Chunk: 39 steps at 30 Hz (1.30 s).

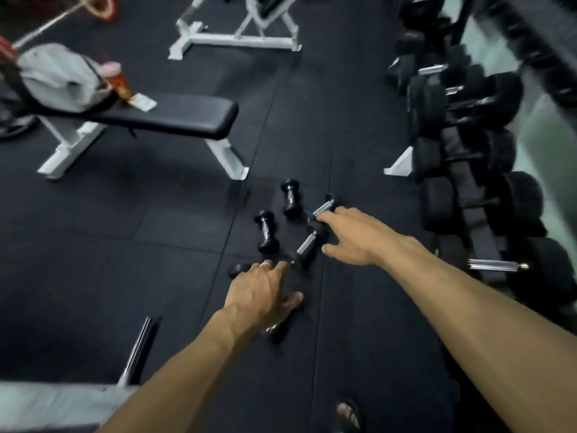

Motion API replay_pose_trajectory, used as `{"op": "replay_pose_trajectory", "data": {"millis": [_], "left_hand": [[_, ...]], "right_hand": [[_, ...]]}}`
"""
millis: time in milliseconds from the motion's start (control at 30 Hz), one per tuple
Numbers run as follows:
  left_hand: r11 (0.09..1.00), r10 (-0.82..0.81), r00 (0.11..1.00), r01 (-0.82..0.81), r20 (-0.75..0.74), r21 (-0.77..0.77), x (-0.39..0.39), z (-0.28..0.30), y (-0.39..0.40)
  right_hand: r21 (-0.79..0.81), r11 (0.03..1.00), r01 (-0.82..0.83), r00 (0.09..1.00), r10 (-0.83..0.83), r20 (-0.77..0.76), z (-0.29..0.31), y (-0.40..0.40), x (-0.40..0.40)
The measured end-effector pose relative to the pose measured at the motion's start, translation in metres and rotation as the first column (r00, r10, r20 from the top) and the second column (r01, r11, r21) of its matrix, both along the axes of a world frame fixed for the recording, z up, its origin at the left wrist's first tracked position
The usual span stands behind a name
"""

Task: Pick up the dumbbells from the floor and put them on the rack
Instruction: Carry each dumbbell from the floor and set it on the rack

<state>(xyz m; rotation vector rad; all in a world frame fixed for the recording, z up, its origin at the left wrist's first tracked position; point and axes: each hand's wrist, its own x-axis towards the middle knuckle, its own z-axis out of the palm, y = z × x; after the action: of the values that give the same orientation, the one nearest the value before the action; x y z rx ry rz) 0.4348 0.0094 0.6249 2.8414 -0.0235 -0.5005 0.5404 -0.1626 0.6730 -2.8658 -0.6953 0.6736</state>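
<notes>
1. Several small dumbbells lie loose on the floor (156, 245) near the flat bench (162, 115): two all-black ones (267, 231), two with chrome handles (307, 245), and one more mostly hidden under the left hand.
2. The left hand (262, 295) reaches down with its fingers spread and holds nothing; it hovers over that hidden dumbbell (237, 270), likely to take it by the handle.
3. The right hand (352, 237) is likewise open, fingertips at the far chrome-handled dumbbell (324, 207), with no grip formed yet.
4. The rack (462, 182) stands to the right, already loaded with larger dumbbells, so each carry should be short.
5. Nothing is lifted yet.
</notes>
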Motion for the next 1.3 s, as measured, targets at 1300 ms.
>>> {"op": "replay_pose_trajectory", "data": {"millis": [1300], "left_hand": [[0.993,0.058,0.918,-0.093,-0.391,-0.071,0.041,-0.624,0.069]], "right_hand": [[0.143,0.954,0.265,0.912,-0.199,-0.36,-0.664,0.065,0.045]]}}
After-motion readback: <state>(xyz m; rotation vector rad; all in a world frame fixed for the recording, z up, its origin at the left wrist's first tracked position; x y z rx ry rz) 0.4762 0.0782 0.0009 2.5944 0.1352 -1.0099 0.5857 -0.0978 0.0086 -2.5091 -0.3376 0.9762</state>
